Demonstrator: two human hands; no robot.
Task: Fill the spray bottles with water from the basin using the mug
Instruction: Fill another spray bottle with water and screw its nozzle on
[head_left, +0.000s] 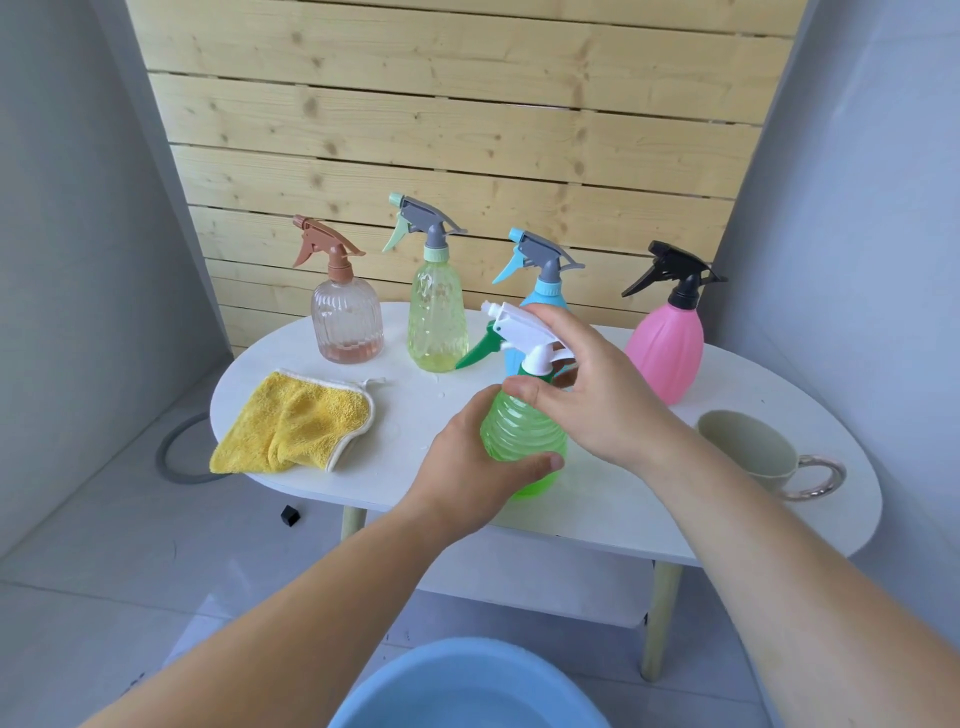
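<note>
**Green bottle: cap being worked, spill risk at the neck**

Left hand (467, 467) wraps the ribbed green spray bottle (524, 441), fingers clamped on its body, bottle upright on the white surface (597, 509) near the front edge. Right hand (587, 384) sits over the neck, fingers closed around the collar under the white trigger head (519, 327). Can't tell whether it's tightening or loosening.

Mug (753, 452) stands to the right on the surface, untouched. Basin (467, 686) is below, at the bottom of view, off the surface.

The other four bottles, amber (347, 322), yellow-green (436, 322), blue (540, 301) and pink (667, 353), stand behind, heads on.

Risks, my read:
- Twisting with the bottle so near the front edge: if the left-hand grip slips on the ribs, it tips toward the basin side.
- Narrow neck versus wide mug rim: pouring will likely overshoot, wetting the surface. Yellow cloth (296, 421) is at left, within reach.
- Right elbow passes close over the mug; a careless pull-back could knock it.
</note>
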